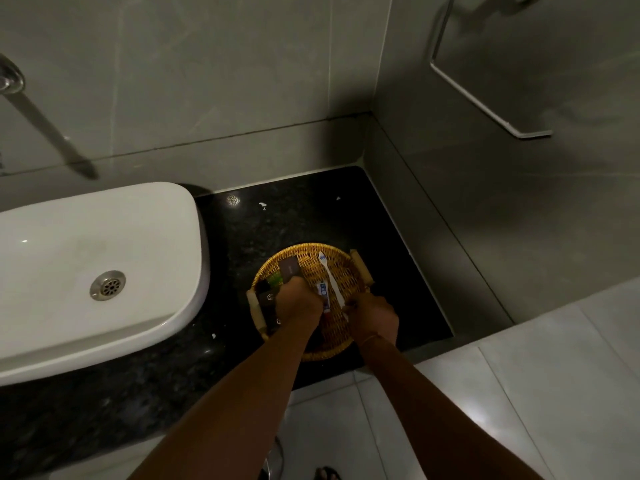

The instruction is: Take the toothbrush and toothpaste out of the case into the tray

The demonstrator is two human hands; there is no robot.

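Observation:
A round wicker tray (313,355) with two side handles sits on the black stone counter (294,209). A white toothbrush (330,275) lies in it, head pointing away from me. Beside it lies a small white and blue toothpaste tube (323,295). My right hand (374,318) is at the tray's near right rim, its fingers closed around the end of the toothbrush handle. My left hand (299,303) rests on the tray's left half, fingers curled over the near end of a dark brown case (290,268).
More dark boxes (268,299) and a green item (276,279) lie on the tray's left side. A white basin (86,258) stands left of the tray. Grey tiled walls close in the counter behind and to the right. A towel bar (485,102) hangs on the right wall.

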